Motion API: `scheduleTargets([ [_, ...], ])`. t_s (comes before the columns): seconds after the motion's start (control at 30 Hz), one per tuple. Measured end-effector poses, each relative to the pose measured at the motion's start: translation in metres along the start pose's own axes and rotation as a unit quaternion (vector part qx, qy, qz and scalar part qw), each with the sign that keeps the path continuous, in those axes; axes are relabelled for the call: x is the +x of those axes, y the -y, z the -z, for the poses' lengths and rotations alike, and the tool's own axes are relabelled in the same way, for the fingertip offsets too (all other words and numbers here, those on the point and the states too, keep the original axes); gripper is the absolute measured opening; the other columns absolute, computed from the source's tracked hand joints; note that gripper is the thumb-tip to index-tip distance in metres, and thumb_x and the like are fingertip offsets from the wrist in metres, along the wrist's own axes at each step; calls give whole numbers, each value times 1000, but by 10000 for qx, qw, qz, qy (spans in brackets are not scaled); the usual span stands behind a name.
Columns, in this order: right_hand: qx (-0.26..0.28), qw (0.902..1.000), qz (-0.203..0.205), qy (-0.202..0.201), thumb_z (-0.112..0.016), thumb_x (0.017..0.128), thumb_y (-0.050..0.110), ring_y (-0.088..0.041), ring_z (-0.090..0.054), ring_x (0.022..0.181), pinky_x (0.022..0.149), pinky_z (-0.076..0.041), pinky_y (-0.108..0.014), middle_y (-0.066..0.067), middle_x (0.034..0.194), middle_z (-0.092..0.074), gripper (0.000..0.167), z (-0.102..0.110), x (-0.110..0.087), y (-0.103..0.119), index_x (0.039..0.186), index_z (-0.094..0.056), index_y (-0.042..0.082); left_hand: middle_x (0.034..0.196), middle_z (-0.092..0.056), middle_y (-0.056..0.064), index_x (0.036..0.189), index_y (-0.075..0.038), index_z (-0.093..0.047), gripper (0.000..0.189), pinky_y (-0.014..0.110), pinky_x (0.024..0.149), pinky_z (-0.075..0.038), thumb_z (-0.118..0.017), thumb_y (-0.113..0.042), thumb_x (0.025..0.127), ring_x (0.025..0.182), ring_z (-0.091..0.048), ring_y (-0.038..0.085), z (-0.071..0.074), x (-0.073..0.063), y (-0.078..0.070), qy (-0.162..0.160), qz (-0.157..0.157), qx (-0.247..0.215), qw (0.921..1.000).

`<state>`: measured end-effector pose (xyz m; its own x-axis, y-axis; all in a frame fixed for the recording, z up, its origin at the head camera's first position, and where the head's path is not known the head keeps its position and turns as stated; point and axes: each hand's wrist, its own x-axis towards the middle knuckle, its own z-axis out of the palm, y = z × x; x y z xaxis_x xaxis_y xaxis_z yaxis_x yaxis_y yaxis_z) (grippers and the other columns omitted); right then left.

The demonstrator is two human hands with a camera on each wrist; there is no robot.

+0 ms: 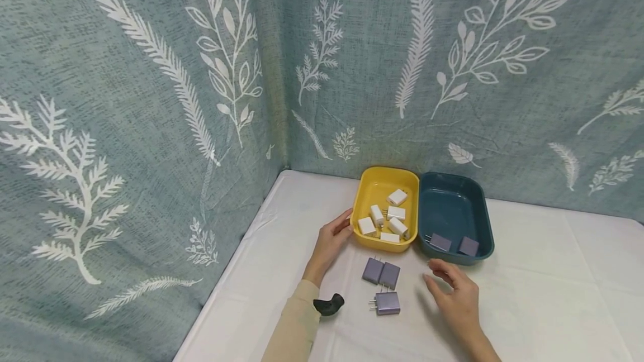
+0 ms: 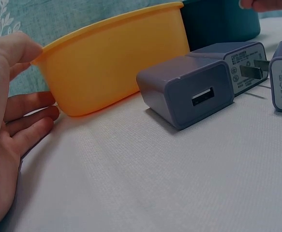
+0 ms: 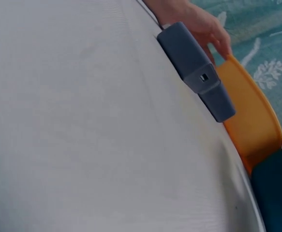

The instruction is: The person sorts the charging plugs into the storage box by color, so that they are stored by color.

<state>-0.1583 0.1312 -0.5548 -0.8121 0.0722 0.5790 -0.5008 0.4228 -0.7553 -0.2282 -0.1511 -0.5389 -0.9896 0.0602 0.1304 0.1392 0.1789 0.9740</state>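
Note:
My left hand (image 1: 332, 242) touches the near left side of a yellow bin (image 1: 386, 248); in the left wrist view its fingertips (image 2: 41, 99) rest against the outer wall and rim. Several white charger plugs (image 1: 396, 213) lie inside that bin. Just in front of the dark blue bin (image 1: 483, 214), my right hand (image 1: 458, 298) hovers with thumb and fingers apart and nothing between them. Two purple-grey charger plugs (image 1: 469, 246) lie at the near end of the blue bin. Three more purple-grey charger plugs (image 1: 387, 303) lie on the white cloth between my hands.
The two bins stand side by side near the back edge of the white-covered table (image 1: 563, 284). Behind and to the left hangs a teal curtain (image 1: 362, 60) with white leaf prints. A black strap piece (image 1: 329, 305) sits at my left sleeve (image 1: 294, 323).

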Motion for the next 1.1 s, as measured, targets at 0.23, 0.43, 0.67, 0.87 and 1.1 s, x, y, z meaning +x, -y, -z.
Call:
scheduleTargets([
  [0.23, 38, 9995, 4, 298, -80, 71, -9, 2, -63, 89, 81, -53, -9, -10, 95, -73, 33, -1, -6, -7, 101, -71, 3, 140, -56, 16, 143, -10, -50, 46, 29, 103, -48, -58, -15, 97, 127, -57, 28, 1, 0, -1, 11, -37, -55, 10000],
  [0.43, 104, 9991, -154, 389, -80, 71, -8, 1, -65, 88, 80, -54, -11, -10, 95, -73, 34, -4, -8, -4, 101, -71, 3, 139, -56, 17, 142, -10, -50, 46, 28, 102, -48, -58, -15, 97, 127, -57, 29, 0, 0, -2, -17, -54, -56, 10000],
  [0.67, 125, 9979, -45, 642, -80, 68, -13, -12, -69, 84, 79, -55, -14, -16, 93, -72, 35, -7, -10, 12, 100, -69, -3, 141, -54, 17, 143, -9, -49, 47, 25, 101, -49, -58, -17, 97, 128, -56, 29, 1, -1, -2, 47, -33, -97, 9999],
  [0.87, 374, 9973, 48, 625, -78, 64, -18, -4, -67, 83, 77, -56, -17, -20, 91, -71, 35, -5, -8, 37, 96, -68, -8, 141, -55, 17, 143, -8, -49, 47, 24, 101, -49, -57, -15, 97, 128, -56, 29, 1, 0, -1, 61, -80, -101, 9999],
  [1.1, 352, 9958, -186, 821, -79, 66, -15, 2, -66, 84, 76, -58, -21, -18, 92, -71, 35, -5, -10, 42, 98, -69, -5, 141, -55, 16, 143, -10, -49, 47, 28, 102, -49, -57, -16, 97, 127, -56, 29, 0, 0, -1, 49, -81, -46, 9999],
])
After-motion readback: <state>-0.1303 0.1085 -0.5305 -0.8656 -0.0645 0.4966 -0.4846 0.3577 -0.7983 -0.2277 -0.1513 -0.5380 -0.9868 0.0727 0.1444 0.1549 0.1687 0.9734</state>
